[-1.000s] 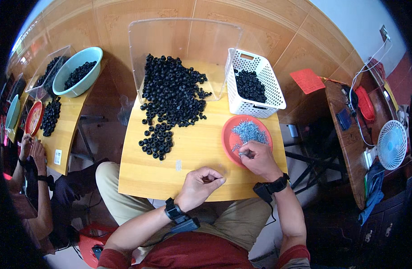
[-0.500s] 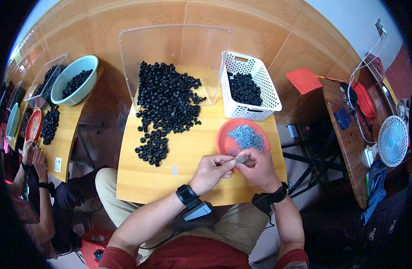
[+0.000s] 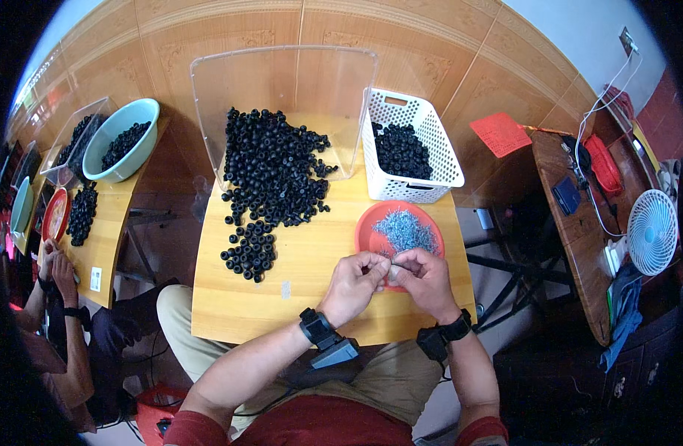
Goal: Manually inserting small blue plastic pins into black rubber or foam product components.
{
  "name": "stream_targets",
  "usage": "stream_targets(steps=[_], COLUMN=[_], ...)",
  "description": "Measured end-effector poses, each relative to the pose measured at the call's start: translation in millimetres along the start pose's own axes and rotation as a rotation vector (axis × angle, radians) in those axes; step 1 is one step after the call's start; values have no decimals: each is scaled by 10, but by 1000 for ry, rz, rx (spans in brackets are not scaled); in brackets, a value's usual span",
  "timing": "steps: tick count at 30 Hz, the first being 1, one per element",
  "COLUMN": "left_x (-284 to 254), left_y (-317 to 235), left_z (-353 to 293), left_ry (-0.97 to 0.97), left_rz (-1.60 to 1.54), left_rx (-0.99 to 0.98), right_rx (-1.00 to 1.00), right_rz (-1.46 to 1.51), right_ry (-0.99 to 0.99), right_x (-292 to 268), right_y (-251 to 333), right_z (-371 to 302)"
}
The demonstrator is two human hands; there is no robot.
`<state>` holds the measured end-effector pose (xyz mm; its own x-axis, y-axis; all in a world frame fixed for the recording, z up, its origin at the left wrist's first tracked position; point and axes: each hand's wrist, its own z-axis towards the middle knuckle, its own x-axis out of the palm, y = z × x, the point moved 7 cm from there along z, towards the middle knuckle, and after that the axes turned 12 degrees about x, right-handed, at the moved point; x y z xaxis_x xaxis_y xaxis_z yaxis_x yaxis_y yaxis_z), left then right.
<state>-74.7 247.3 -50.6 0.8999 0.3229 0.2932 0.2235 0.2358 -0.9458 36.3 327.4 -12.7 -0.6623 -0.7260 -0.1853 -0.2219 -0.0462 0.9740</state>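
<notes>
My left hand (image 3: 358, 281) and my right hand (image 3: 426, 279) meet fingertip to fingertip at the near edge of a round red plate (image 3: 365, 236). Thumb and fingers of each hand are pinched; whatever lies between them is too small and too covered to name. A heap of tiny silvery-blue metal pieces (image 3: 407, 230) lies on the plate, with a few strays nearer my fingers. To the left, a large pile of small round black parts with holes (image 3: 271, 167) covers the table, and a smaller cluster of them (image 3: 249, 251) sits closer to me.
Behind the plate stands a white perforated basket (image 3: 450, 172) holding more black parts. A clear plastic bin (image 3: 311, 78) surrounds the far pile. At left, another person's hands (image 3: 57, 266) work at a neighbouring table (image 3: 103, 256). A white fan (image 3: 651, 232) stands at right.
My hands stay pinched together over the plate's near edge, with the right fingers shifted slightly. The whole view has tilted a little, so the table sits slightly lower.
</notes>
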Motion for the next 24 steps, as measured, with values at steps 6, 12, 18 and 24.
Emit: stream_targets(steps=[6, 12, 18, 24], left_x=[38, 59, 76, 69], left_y=[-109, -174, -257, -204], left_z=[-6, 5, -13, -18], left_ry=[-43, -45, -85, -134], left_rz=[171, 268, 351, 286], left_rx=[226, 269, 315, 266], right_rx=[267, 273, 223, 186], right_rz=[249, 327, 429, 467], right_ry=[140, 133, 107, 74], right_x=[57, 60, 93, 101], right_y=[-151, -213, -245, -266], right_z=[-16, 0, -4, -2])
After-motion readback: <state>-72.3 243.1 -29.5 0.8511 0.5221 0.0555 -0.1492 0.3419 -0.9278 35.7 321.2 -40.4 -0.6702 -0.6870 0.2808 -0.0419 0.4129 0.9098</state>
